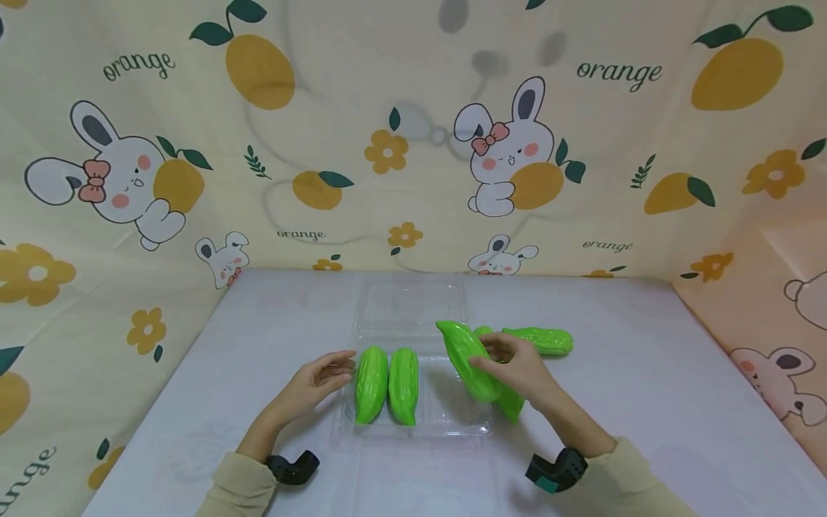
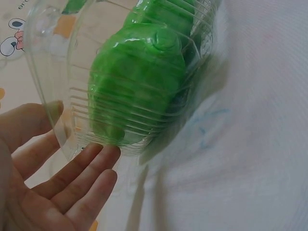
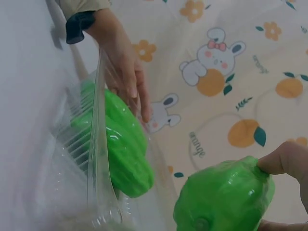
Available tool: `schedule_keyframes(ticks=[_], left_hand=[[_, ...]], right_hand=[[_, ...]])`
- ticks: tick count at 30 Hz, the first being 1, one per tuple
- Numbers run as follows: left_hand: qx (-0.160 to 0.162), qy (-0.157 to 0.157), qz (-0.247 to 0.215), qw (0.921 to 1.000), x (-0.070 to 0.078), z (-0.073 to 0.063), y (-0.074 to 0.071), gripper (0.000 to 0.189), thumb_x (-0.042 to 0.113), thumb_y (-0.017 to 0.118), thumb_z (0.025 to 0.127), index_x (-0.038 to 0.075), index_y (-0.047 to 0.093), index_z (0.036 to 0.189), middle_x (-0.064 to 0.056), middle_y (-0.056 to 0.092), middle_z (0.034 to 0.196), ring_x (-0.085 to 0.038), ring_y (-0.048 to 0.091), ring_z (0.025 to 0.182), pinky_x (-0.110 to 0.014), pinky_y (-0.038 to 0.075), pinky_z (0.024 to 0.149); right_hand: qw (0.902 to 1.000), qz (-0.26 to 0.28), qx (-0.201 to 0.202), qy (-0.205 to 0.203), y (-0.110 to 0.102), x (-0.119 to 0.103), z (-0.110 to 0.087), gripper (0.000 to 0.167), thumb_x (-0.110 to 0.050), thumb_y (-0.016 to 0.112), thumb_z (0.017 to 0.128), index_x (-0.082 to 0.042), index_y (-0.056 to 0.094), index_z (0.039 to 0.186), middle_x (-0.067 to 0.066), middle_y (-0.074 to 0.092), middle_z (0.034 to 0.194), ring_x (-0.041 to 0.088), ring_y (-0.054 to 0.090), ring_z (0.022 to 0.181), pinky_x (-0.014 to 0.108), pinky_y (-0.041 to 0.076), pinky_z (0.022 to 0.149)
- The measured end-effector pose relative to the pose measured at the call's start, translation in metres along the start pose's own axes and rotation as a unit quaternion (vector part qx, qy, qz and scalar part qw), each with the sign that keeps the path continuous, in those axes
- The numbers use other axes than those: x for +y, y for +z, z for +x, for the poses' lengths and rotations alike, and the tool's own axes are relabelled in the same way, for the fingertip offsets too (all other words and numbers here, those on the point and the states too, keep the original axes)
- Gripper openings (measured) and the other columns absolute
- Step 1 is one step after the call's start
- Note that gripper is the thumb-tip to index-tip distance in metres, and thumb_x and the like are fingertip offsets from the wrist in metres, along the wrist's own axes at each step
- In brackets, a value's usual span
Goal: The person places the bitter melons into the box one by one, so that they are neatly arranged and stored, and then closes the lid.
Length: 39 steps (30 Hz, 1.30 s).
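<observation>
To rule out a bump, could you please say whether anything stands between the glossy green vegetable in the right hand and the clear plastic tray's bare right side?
Nothing visible does: the right hand holds the glossy green vegetable above the clear plastic tray, whose lid lies open behind; two vegetables lie left.

The sleeves (image 1: 237,487) are beige, the wristbands (image 1: 298,469) black, one teal-marked.

The clamshell box (image 1: 446,413) is clear, glossy plastic, its walls ribbed. Inside it, the green gourds (image 1: 371,384) look like shiny, lumpy plastic. Beneath the box, matt white cloth covers the counter (image 1: 614,402); behind it, the printed backdrop (image 1: 388,86) looks like matt, lightly creased cloth.
</observation>
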<state>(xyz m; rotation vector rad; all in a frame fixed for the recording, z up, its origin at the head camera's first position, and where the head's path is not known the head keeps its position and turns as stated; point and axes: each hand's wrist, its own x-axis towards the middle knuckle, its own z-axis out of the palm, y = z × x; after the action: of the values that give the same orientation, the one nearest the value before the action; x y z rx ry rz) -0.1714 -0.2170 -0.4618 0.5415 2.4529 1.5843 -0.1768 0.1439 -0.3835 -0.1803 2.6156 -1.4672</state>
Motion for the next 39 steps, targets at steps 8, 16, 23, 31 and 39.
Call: schedule_keyframes(ticks=[8,16,23,31,39], left_hand=[[-0.004,0.008,-0.009,0.9999,-0.001,0.001,0.000,0.049,0.020,0.054,0.099,-0.001,0.042,0.142,-0.028,0.055,0.133,-0.044,0.055,0.123,-0.008,0.045,0.094],[-0.003,0.005,-0.003,1.0000,-0.001,0.001,0.000,0.049,0.020,0.054,0.099,0.000,0.042,0.142,-0.028,0.055,0.133,-0.044,0.055,0.123,-0.010,0.046,0.095],[-0.003,0.009,-0.004,0.9999,-0.002,0.001,-0.001,0.049,0.019,0.054,0.099,-0.002,0.042,0.142,-0.028,0.055,0.133,-0.044,0.056,0.122,-0.009,0.045,0.094],[-0.003,0.010,-0.006,0.9999,-0.001,0.001,-0.001,0.049,0.019,0.054,0.099,-0.002,0.042,0.142,-0.028,0.056,0.132,-0.044,0.056,0.122,-0.009,0.045,0.094],[-0.004,0.007,-0.011,0.9999,-0.001,0.001,0.000,0.049,0.019,0.055,0.099,-0.001,0.042,0.142,-0.028,0.055,0.133,-0.044,0.055,0.122,-0.008,0.045,0.094]], right_hand=[[1.0000,0.009,-0.004,0.002,0.008,-0.004,0.002,0.049,-0.024,0.073,0.084,0.003,0.060,0.123,0.022,0.067,0.114,0.023,0.066,0.097,0.021,0.054,0.074],[1.0000,0.005,0.005,0.003,0.022,-0.007,0.006,0.046,-0.027,0.074,0.082,0.000,0.062,0.118,0.019,0.069,0.110,0.022,0.068,0.095,0.028,0.058,0.076],[0.9999,0.009,0.007,0.009,0.032,-0.006,0.010,0.043,-0.026,0.075,0.083,0.001,0.062,0.115,0.019,0.067,0.108,0.022,0.067,0.092,0.030,0.058,0.078],[0.9998,-0.018,0.000,0.009,0.040,-0.007,0.009,0.045,-0.029,0.075,0.083,0.001,0.062,0.113,0.018,0.068,0.107,0.024,0.064,0.097,0.033,0.056,0.078],[0.9992,-0.025,-0.013,0.030,0.045,-0.007,0.011,0.048,-0.033,0.074,0.084,0.000,0.061,0.116,0.017,0.068,0.103,0.022,0.065,0.089,0.025,0.051,0.066]])
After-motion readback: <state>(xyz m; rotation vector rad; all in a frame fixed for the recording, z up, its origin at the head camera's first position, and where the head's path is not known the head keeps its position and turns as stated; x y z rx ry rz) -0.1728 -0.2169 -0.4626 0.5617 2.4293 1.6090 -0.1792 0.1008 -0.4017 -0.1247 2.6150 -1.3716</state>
